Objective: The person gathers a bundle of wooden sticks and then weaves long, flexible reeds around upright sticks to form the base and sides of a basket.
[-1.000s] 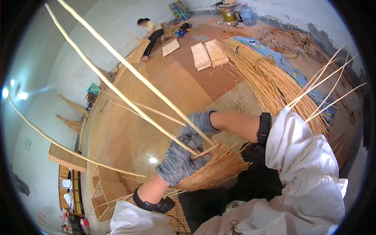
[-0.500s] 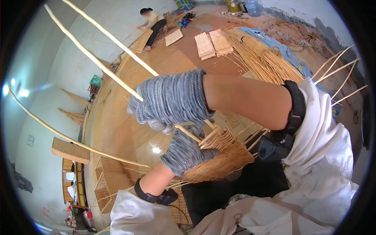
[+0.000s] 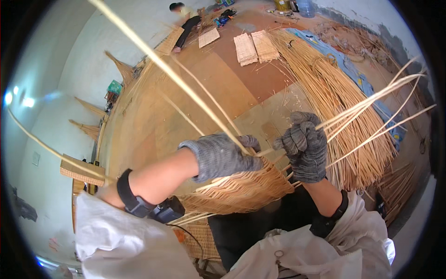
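A partly woven wicker piece (image 3: 241, 191) lies across my lap, its upper edge close to both hands. My left hand (image 3: 225, 156), in a grey knit glove, is closed over that edge. Long pale wicker rods (image 3: 172, 74) rise from beside its fingers toward the upper left. To the right, my right hand (image 3: 304, 146), gloved alike, makes a fist around willow rods (image 3: 362, 109) that fan out to the upper right. How many of them sit inside the fist is hidden. A short stretch of rod shows between the two hands.
A large bundle of loose rods (image 3: 334, 102) covers the floor at right, on a blue cloth (image 3: 357, 76). Flat woven panels (image 3: 255, 46) lie farther off. Another person (image 3: 186, 25) works at the far wall. A woven box (image 3: 82, 168) stands at left.
My right hand has left the long rods at the left and moved right to the other rods. My left hand has shifted up onto the woven edge. The long rods have swung.
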The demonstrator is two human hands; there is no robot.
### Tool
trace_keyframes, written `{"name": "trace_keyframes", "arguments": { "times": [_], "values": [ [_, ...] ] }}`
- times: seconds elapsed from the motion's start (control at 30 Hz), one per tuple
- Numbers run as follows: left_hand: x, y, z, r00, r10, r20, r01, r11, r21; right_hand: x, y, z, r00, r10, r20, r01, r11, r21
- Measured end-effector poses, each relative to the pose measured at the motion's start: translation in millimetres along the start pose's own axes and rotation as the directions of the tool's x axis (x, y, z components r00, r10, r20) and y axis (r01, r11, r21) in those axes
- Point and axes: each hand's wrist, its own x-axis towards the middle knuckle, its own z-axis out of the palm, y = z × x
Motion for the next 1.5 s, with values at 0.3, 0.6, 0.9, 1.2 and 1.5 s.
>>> {"name": "trace_keyframes", "arguments": {
  "times": [0.3, 0.6, 0.9, 1.2, 1.5],
  "values": [
    [9, -6, 63, 0.725, 0.191, -0.662, -0.459, 0.850, -0.257, 6, -8, -4, 0.996, -0.055, 0.066, 0.051, 0.997, 0.053],
    [-13, 17, 12, 0.448, 0.419, -0.790, -0.360, 0.893, 0.269, -9, -46, -4, 0.961, 0.241, 0.135, -0.133, 0.833, -0.537],
    [-196, -29, -141, 0.234, 0.603, -0.763, -0.316, 0.789, 0.526, -45, 229, 120, 0.493, 0.676, 0.547, 0.793, -0.091, -0.603],
    [-441, -74, -118, 0.072, -0.024, -0.997, -0.600, 0.798, -0.062, 22, 27, 30, 0.486, 0.874, -0.007, 0.828, -0.463, -0.316],
    [-342, -176, -100, -0.176, -0.386, -0.905, -0.931, 0.365, 0.026, 50, -207, 82, 0.808, 0.516, -0.286, 0.446, -0.851, -0.275]
  ]
}}
